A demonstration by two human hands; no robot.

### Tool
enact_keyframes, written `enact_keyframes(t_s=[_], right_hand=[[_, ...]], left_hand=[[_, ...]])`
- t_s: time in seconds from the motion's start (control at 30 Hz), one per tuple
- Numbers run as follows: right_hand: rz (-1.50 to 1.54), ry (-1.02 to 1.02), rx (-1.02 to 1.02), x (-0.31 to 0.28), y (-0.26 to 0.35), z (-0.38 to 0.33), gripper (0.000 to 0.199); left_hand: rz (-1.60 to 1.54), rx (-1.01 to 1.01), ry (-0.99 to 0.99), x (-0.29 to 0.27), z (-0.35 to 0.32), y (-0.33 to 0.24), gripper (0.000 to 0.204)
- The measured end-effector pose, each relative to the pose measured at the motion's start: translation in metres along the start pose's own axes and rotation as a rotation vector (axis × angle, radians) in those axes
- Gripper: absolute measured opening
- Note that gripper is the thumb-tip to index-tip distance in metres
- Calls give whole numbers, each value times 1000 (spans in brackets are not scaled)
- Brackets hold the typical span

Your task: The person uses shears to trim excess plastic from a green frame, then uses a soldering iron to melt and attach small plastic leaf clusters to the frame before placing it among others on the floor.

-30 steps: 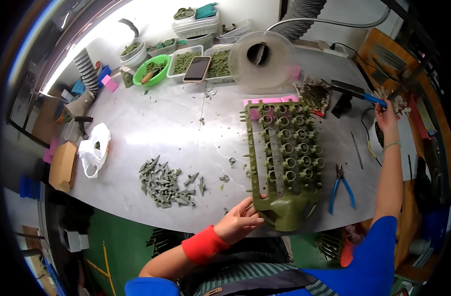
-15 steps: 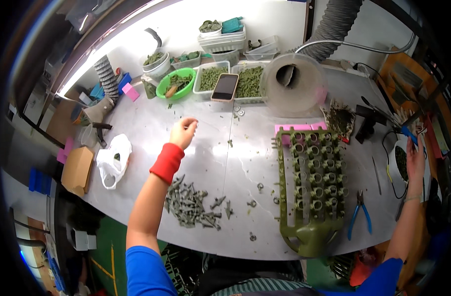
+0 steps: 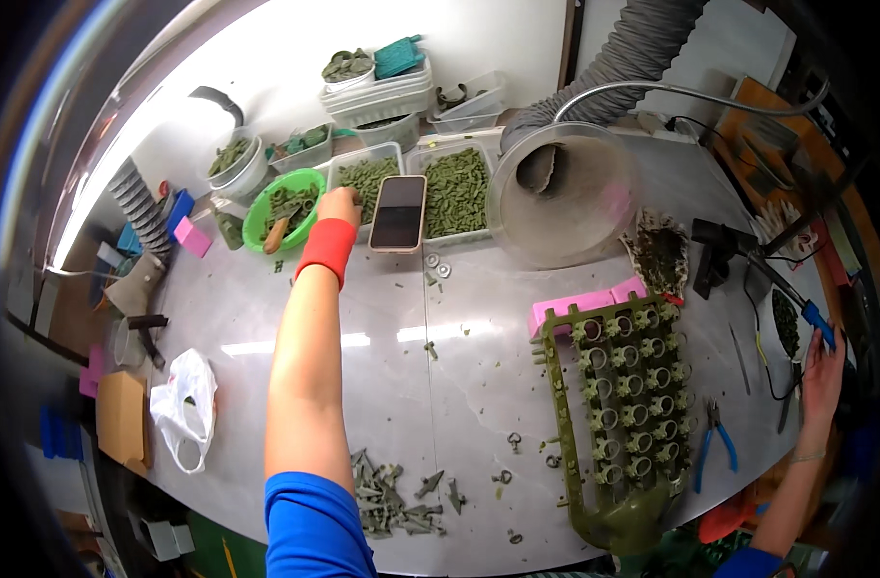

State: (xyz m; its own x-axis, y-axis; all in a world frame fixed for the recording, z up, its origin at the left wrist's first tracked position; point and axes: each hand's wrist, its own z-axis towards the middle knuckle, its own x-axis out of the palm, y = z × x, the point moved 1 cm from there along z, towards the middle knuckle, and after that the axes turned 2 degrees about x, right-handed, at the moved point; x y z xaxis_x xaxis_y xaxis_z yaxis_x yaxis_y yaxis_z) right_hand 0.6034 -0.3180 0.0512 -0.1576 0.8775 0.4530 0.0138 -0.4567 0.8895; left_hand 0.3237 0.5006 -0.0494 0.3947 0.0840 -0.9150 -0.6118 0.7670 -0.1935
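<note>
My left hand point(image 3: 340, 205), wearing a red wristband, is at the near left edge of the left tub of green pieces point(image 3: 369, 175), beside a phone point(image 3: 398, 214). Its fingers are curled, and what they may hold is hidden. To its left stands a green bowl point(image 3: 257, 218) with scraps and a wooden-handled tool point(image 3: 277, 236). Far to the right, my right hand point(image 3: 823, 380) has its fingers closed at the blue handle point(image 3: 817, 323) of a dark, slim tool. A white container of dark green bits point(image 3: 785, 323) sits beside that hand.
An olive rack with rows of clear rings point(image 3: 637, 405) rests partly on pink blocks point(image 3: 594, 303). Grey pointed pieces point(image 3: 401, 506) lie in front. Blue-handled pliers point(image 3: 714, 443) lie at right. A large round duct hood point(image 3: 570, 202) stands behind, and a white bag point(image 3: 186, 409) lies left.
My left hand has reached forward from above the bare tabletop to the left tub. My right hand stays by the blue handle. The view has shifted toward the back of the table.
</note>
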Motion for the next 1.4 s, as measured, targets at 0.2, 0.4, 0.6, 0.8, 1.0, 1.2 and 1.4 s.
enact_keyframes(t_s=[0.2,0.4,0.6,0.8,1.0,1.2,1.4], right_hand=[[-13,7,5,-4,10,-23,37],[154,-39,71,1,12,-43,32],[91,-172,-22,2,34,-104,36],[18,-238,-68,-44,61,-173,31],[-84,-307,-42,-34,69,-234,25],[-147,-185,56,6,42,-261,24],[-234,18,76,36,12,-267,24]], left_hand=[[-21,-64,-76,2,0,4,11],[-654,18,-49,-50,-48,23,21],[-1119,-163,306,-130,-172,-89,28],[-1179,53,509,-165,-277,-203,19],[-1027,277,564,-166,-348,-279,16],[-925,349,416,-163,-367,-315,19],[-640,606,97,-157,-371,-324,18]])
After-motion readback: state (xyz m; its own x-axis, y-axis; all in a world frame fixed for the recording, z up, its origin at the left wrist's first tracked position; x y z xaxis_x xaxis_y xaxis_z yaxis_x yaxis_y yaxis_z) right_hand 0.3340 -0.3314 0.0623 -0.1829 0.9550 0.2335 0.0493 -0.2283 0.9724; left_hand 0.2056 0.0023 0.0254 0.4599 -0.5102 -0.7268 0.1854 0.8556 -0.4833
